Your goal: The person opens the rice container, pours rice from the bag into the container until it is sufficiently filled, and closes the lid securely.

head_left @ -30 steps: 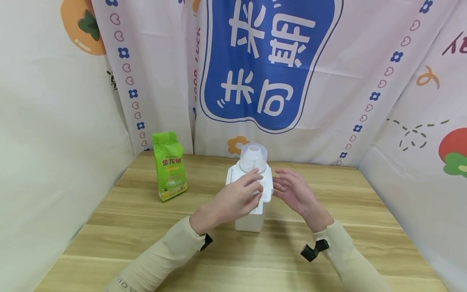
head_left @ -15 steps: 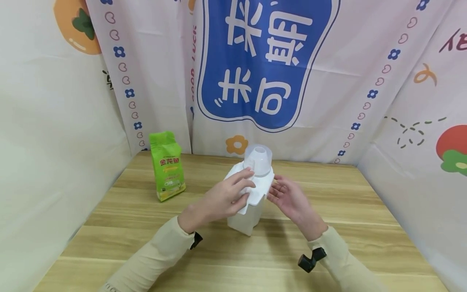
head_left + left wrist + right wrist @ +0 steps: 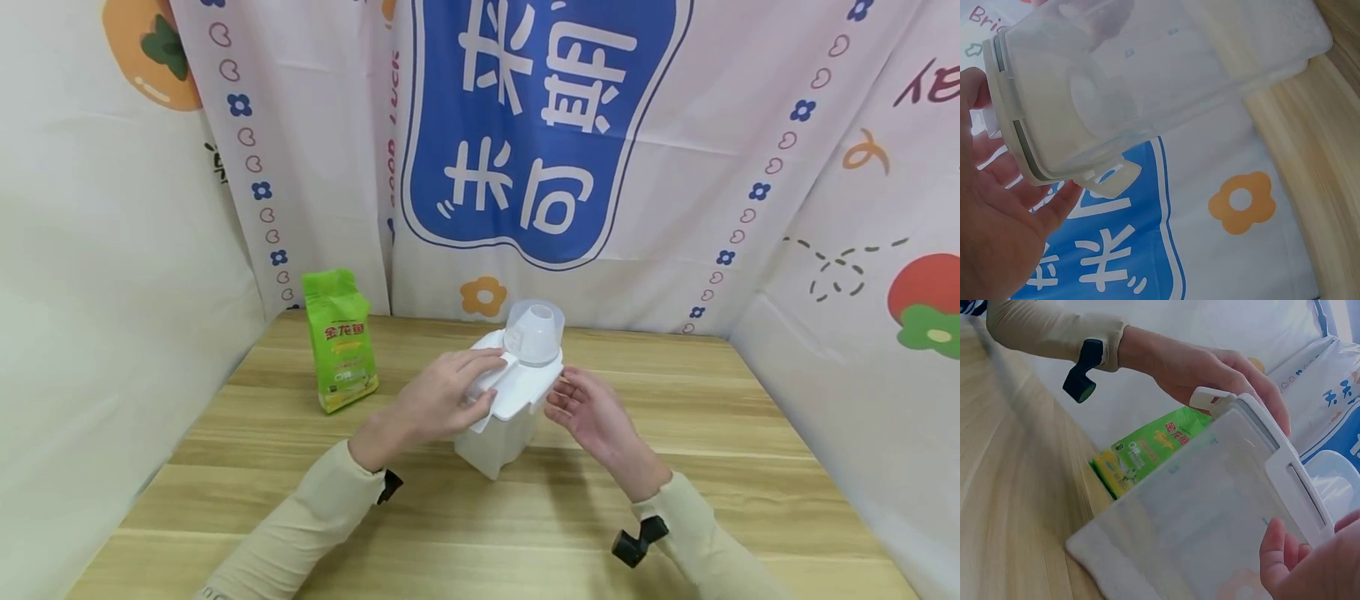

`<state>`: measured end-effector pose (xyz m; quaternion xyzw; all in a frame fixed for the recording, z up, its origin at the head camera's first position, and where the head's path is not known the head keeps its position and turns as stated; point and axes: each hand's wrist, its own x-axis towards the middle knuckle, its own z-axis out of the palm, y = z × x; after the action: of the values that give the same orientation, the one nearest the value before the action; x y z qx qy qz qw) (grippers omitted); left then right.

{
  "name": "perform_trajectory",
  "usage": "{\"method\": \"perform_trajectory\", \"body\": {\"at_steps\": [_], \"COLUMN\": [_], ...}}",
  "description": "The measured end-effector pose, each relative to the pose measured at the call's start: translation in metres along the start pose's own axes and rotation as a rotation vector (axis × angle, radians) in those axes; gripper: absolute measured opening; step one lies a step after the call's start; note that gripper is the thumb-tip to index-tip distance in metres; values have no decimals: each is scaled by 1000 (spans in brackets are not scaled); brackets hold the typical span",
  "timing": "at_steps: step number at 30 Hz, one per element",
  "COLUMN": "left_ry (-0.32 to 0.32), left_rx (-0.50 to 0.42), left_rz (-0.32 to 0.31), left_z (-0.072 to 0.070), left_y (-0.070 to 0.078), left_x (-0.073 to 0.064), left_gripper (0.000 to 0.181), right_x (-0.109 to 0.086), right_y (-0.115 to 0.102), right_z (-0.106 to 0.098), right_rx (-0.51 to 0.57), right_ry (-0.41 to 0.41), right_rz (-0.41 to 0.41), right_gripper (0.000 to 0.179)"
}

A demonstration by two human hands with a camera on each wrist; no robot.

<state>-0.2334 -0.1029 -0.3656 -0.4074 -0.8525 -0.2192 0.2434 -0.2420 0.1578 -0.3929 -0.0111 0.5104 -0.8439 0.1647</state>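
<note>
A translucent plastic storage container [image 3: 491,442] with a white lid [image 3: 522,392] stands on the table, turned at an angle. A clear measuring cup [image 3: 534,335] sits upside down on the lid. White contents [image 3: 1107,562] fill its bottom, though their kind is unclear. My left hand [image 3: 446,390] holds the lid by its near left edge, fingers over the top and thumb by the tab [image 3: 1113,180]. On the container's right side, my right hand [image 3: 596,417] has loosely curled fingers beside the side latch [image 3: 1297,500]; whether they touch it is unclear.
An upright green bag [image 3: 341,346] printed with Chinese characters stands at the back left of the wooden table [image 3: 480,542]. Printed cloth [image 3: 330,167] hangs behind the table and along both sides. Each wrist wears a small black camera [image 3: 639,540].
The container has turned, its near end swinging left. My left hand has moved left with the lid's near edge, and my right hand has stayed close to the right side.
</note>
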Motion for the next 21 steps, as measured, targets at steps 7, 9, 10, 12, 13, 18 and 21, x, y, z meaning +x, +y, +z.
{"method": "perform_trajectory", "body": {"at_steps": [7, 9, 10, 12, 13, 18, 21], "left_ry": [-8, -7, -6, -2, 2, 26, 42], "left_rx": [-73, -81, -83, -94, -103, -164, -187], "left_rz": [-29, -33, -36, -38, -40, -64, -74], "left_z": [-1, 0, 0, 0, 1, 4, 6], "left_y": [-3, -3, -3, -4, -5, -9, -12], "left_x": [-4, -5, -5, -5, -5, -7, -8], "left_gripper": [41, 41, 41, 42, 42, 42, 42], "right_x": [6, 7, 8, 8, 9, 13, 14], "right_y": [2, 2, 2, 3, 4, 8, 10], "right_z": [-4, -3, -2, -1, 0, 3, 5], "right_rx": [-116, -108, -100, -77, -61, 11, 51], "right_ry": [44, 57, 56, 50, 45, 12, 10], "right_rz": [-147, -160, -158, -145, -135, -82, -71], "right_gripper": [13, 12, 12, 11, 10, 15, 20]}}
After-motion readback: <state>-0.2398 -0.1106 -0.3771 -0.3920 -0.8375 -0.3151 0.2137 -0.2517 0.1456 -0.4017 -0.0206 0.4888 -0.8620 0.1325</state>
